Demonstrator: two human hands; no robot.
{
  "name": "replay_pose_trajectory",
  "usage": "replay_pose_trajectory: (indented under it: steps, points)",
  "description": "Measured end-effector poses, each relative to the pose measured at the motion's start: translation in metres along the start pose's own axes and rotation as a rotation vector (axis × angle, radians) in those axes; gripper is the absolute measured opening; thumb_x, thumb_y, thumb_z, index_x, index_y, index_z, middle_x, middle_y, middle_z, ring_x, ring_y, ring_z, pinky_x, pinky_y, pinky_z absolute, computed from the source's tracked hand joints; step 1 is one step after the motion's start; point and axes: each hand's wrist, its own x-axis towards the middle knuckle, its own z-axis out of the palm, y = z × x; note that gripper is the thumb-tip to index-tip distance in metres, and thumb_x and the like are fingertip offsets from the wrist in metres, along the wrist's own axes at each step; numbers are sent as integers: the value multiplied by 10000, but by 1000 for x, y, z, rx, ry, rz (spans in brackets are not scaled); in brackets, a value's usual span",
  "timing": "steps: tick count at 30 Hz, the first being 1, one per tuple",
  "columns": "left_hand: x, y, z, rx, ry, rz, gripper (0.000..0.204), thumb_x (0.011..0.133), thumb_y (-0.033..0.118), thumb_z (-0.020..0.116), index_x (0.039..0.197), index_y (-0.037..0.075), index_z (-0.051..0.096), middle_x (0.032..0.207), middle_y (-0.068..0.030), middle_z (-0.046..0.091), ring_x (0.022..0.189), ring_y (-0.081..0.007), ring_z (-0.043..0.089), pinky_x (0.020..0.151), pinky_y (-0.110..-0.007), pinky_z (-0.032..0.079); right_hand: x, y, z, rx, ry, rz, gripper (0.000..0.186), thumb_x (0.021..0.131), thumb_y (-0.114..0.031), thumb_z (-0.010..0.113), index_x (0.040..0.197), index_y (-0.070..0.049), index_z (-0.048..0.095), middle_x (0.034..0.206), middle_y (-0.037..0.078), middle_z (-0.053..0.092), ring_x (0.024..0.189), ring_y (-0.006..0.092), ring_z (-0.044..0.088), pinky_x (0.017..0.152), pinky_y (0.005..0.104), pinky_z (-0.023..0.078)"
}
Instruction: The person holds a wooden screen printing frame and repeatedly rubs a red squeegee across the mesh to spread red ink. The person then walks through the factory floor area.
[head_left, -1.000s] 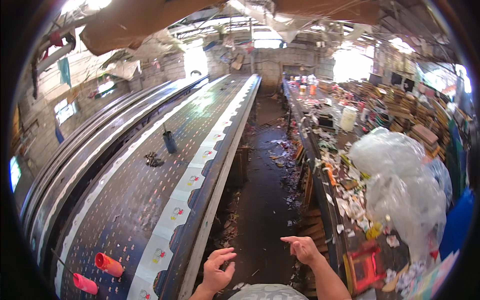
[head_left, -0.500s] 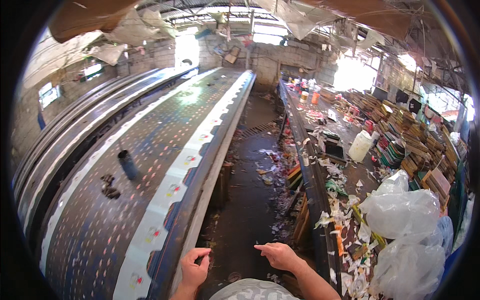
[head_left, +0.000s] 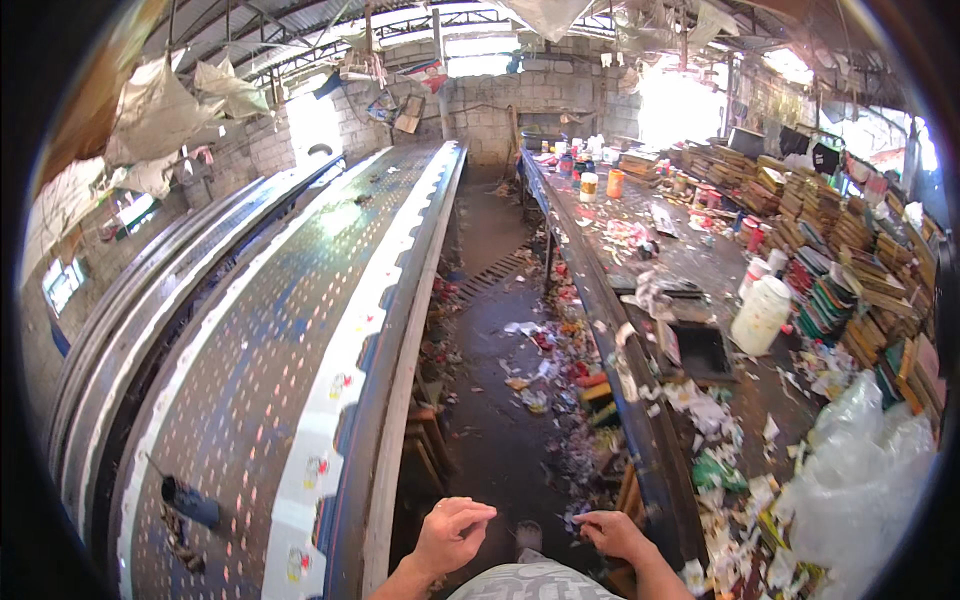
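Note:
My left hand [head_left: 452,535] hovers over the aisle floor beside the edge of the left table, its fingers curled and pressed together with nothing visible in them. My right hand [head_left: 612,535] is held in front of the right table's edge, index finger stretched out and the others bent; it appears to hold nothing. Nearest my left hand is the long printing table [head_left: 385,440], with a white strip [head_left: 330,400] bearing small coloured prints along its side. A dark blue cylinder [head_left: 192,503] is on that table, and a crumpled dark piece [head_left: 180,540] lies beside it.
Paper scraps and rubbish litter the wet aisle floor [head_left: 490,400]. On the cluttered right table are a white jug [head_left: 762,315], a black tray [head_left: 705,350], clear plastic bags [head_left: 860,470] and stacked wooden frames [head_left: 860,225]. A floor grate [head_left: 493,275] lies farther ahead.
The view has moved forward along the aisle and turned slightly; the cylinder and the plastic bags are nearer the picture's lower edge. Both hands sit farther right, and the left fingers now point rightward.

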Motion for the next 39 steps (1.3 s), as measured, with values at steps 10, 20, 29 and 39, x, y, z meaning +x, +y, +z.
replay_pose_trajectory:
  steps: [10,20,29,39]
  points:
    - [184,-164,-29,206,303,-282,184,894,-16,809,1054,53,867,1031,-136,856,981,-301,824,912,-408,633,392,-66,-99,-128,-32,-574,277,1022,-129,766,1292,-113,824,1100,140,837,1014,374,799,880,471,643]
    - [401,-425,-28,303,333,-294,180,889,-20,802,1032,76,855,1012,-115,856,968,-312,823,902,-420,624,734,-28,-135,-177,-94,-710,287,1017,-139,769,1297,-113,825,1026,120,820,961,366,787,846,481,635]
    - [720,-596,23,95,61,64,211,882,-11,821,1059,103,842,1039,-77,853,984,-306,810,926,-438,622,923,59,-228,-121,28,-282,260,1046,-181,735,1263,-110,860,1140,155,854,1039,368,816,896,451,651]
    - [982,-815,87,127,9,84,270,854,-35,833,1081,111,849,1026,-71,849,969,-299,808,971,-445,628,1244,181,-320,-318,2,-215,283,1031,-226,712,1251,-143,868,1142,175,847,1062,390,809,921,494,653]
